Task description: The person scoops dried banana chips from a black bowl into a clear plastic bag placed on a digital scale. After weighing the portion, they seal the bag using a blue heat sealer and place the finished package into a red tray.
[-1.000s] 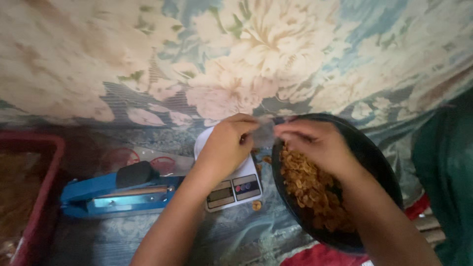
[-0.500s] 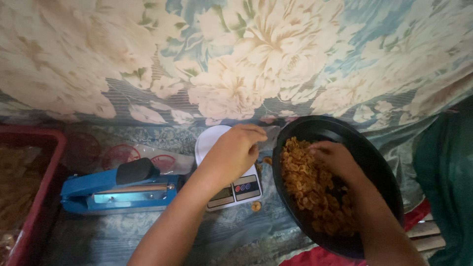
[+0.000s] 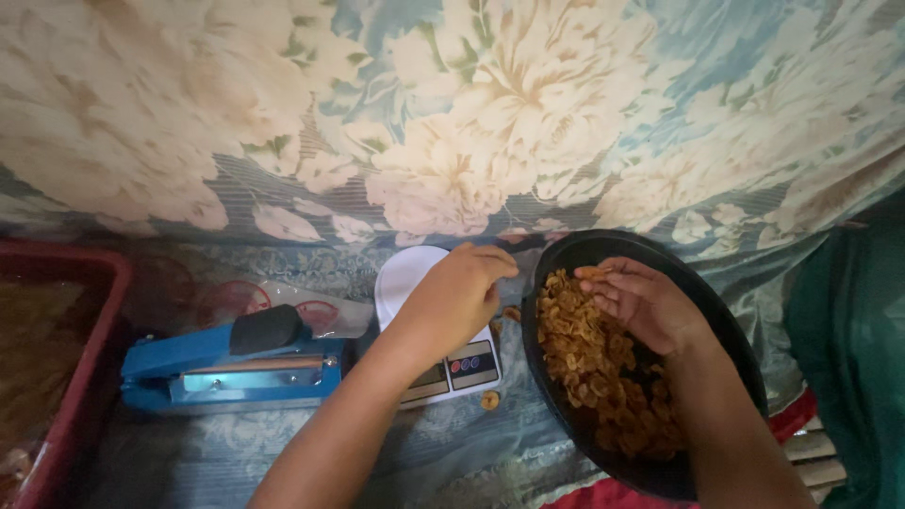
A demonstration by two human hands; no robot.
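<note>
Kitchen scale [image 3: 443, 353] between heat sealer [image 3: 226, 366] at left and bowl [image 3: 726, 320] of chips [image 3: 589, 363] at right; crate [image 3: 71, 377], perhaps, farthest left.
</note>
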